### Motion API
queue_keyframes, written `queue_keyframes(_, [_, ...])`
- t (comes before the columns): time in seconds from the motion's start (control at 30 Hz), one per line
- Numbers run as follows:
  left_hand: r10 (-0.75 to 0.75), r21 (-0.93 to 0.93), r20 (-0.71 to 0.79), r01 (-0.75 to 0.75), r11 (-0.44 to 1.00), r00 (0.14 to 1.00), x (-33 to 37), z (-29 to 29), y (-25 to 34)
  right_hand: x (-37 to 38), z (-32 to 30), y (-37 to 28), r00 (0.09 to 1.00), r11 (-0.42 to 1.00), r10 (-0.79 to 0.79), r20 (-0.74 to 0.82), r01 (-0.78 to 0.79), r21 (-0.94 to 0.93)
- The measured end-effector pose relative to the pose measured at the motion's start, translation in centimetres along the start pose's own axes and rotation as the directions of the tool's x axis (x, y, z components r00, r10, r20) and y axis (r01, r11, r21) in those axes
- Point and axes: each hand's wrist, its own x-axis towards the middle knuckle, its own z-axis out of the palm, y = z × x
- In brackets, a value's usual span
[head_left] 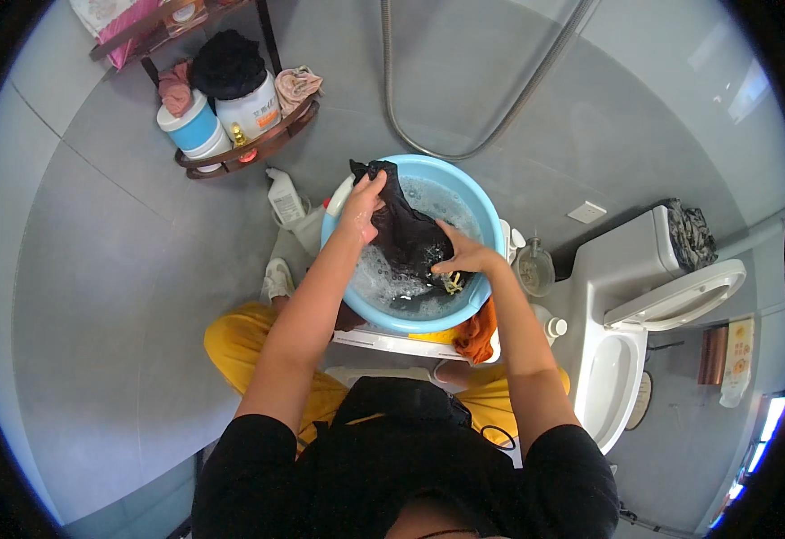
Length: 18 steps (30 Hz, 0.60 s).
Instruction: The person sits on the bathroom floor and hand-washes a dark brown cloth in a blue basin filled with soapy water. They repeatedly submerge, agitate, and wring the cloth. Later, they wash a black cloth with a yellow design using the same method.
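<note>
L hand (363, 208): fingers closed on upper end of blk cloth (405, 235); cloth's lower end in sudsy water (371, 269), lt-blue basin (488, 207). R hand (466, 255): half-open, fingers spread at cloth; firm hold, can't tell. Risk: slick suds could loosen L grip; dropped cloth might splash orange cloth (477, 336), lower R.

From the wearer's head, the wide fisheye view looks steeply down past the black shirt (392, 476) and both forearms (307, 337) onto the blue basin (428, 164) close below, reaching outward to the brown shelf (271, 139) and toilet (604, 346).
</note>
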Motion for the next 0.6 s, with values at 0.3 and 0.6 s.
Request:
queue_keyframes(0.3, [-0.018, -0.129, 0.050, 0.024, 0.991, 0.999, 0.2, 0.9, 0.1, 4.4, 3.2, -1.6, 0.953, 0.990, 0.074, -0.294, -0.036, 0.135])
queue_keyframes(0.6, [0.214, 0.421, -0.270, -0.084, 0.903, 0.939, 1.4, -2.3, 1.4, -1.7, -2.5, -2.9, 0.642, 0.999, 0.040, -0.766, -0.040, 0.018])
